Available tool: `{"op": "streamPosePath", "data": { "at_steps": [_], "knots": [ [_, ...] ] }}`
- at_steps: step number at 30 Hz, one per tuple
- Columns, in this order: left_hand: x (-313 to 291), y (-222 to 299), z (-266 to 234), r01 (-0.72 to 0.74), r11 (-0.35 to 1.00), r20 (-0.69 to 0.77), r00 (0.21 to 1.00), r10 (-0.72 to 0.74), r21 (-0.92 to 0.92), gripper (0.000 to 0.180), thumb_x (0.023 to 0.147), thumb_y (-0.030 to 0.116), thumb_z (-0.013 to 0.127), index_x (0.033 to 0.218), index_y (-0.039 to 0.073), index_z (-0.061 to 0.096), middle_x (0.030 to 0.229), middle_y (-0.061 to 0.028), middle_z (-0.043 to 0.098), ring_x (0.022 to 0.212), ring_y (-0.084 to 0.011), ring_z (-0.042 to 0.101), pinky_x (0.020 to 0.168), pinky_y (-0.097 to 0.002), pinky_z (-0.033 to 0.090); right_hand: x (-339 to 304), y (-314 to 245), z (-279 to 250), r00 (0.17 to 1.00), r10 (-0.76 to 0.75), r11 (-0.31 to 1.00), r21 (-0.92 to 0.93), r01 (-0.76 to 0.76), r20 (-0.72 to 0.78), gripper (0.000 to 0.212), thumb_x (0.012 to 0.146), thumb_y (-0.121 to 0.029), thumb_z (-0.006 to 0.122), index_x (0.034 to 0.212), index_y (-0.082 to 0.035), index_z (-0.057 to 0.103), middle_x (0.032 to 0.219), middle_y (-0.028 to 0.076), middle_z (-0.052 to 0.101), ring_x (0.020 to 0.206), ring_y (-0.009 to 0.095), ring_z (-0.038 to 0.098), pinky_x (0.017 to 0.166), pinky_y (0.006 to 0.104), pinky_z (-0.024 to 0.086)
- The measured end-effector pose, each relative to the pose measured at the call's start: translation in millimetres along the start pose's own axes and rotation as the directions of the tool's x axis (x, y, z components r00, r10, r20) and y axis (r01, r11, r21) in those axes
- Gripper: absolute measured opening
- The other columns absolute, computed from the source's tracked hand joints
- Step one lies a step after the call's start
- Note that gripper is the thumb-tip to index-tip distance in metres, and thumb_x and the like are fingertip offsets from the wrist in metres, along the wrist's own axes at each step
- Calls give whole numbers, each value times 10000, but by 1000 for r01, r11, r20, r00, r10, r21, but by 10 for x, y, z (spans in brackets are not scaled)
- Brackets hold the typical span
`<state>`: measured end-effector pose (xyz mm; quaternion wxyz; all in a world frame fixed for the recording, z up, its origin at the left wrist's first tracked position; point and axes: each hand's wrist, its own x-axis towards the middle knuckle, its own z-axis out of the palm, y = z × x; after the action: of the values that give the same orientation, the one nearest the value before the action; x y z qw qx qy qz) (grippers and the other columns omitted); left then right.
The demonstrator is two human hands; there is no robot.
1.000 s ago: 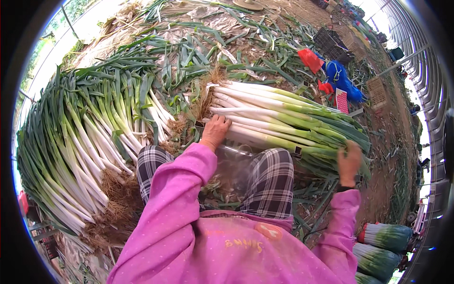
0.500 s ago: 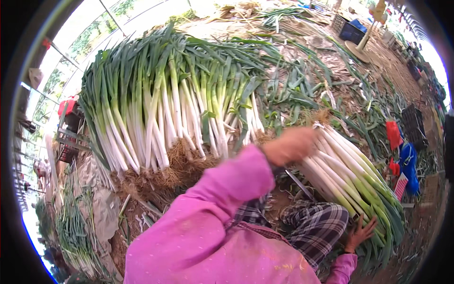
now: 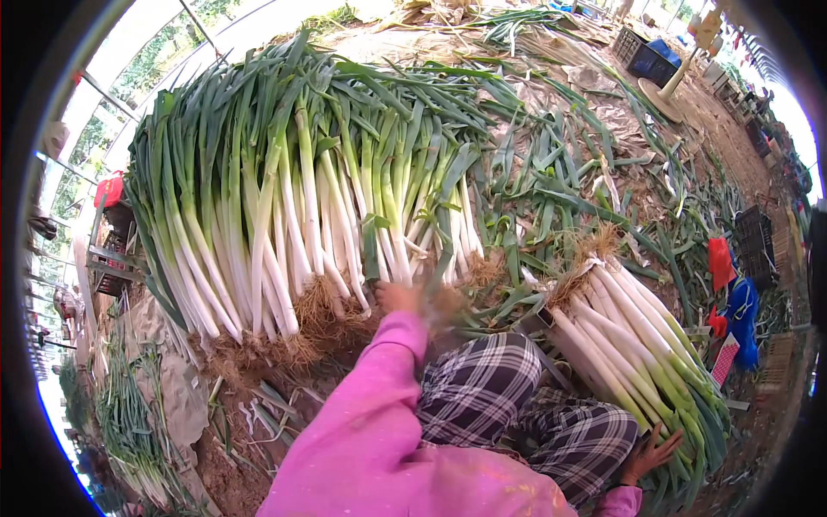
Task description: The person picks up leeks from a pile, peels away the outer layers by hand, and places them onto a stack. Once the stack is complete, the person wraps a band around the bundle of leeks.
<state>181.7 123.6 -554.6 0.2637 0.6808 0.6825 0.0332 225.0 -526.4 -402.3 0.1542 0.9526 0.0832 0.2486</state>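
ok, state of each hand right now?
Left hand: blurred, at the large leek pile; grip cannot be told.
Right hand: open, spread against the green end of the leek bundle.

Daylight: bright, strongest from 10 to 12 o'clock, background there burnt to white.
Second glare: pale strip at 2 o'clock.
Leek pile (image 3: 258,198): well lit, stems crisp, shadows soft.
Left grip (image 3: 401,299): blurred, outline smeared.
Plaid trousers (image 3: 482,370): pattern legible.
Rim: black vignette, blue fringe toward 8 o'clock, edges bowed.
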Motion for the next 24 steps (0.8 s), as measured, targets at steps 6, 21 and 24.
{"op": "streamPosePath", "data": {
  "at_steps": [6,21,24],
  "knots": [
    [-143,87,-316,1,989,44,999,6,-149,928,580,301,823,1253,-81,311,1148,-280,535,1040,-389,571,914,-430,463,6,-108,-12,999,40,999,-8,-40,10,477,899,-163,487,1361,-281,464,1536,171,169,1399,422,154,1034,641,189],
    [-869,-268,-3011,217,573,549,667,504,-790,562,752,31,644,1268,-23,430,886,-114,613,676,-177,616,570,-281,525,1386,-881,-1352,981,138,471,862,-189,140,391,807,52,503,1189,11,576,1320,169,524,1235,270,481,1066,378,328],
    [-1183,-520,-3317,72,565,465,658,593,-822,690,710,-5,633,1343,-23,359,908,-106,603,676,-173,614,573,-280,521,1654,-2570,-2185,917,-361,-257,927,-273,169,290,909,-81,486,1171,18,561,1186,123,575,1114,239,529,975,332,401]
  ]
}}
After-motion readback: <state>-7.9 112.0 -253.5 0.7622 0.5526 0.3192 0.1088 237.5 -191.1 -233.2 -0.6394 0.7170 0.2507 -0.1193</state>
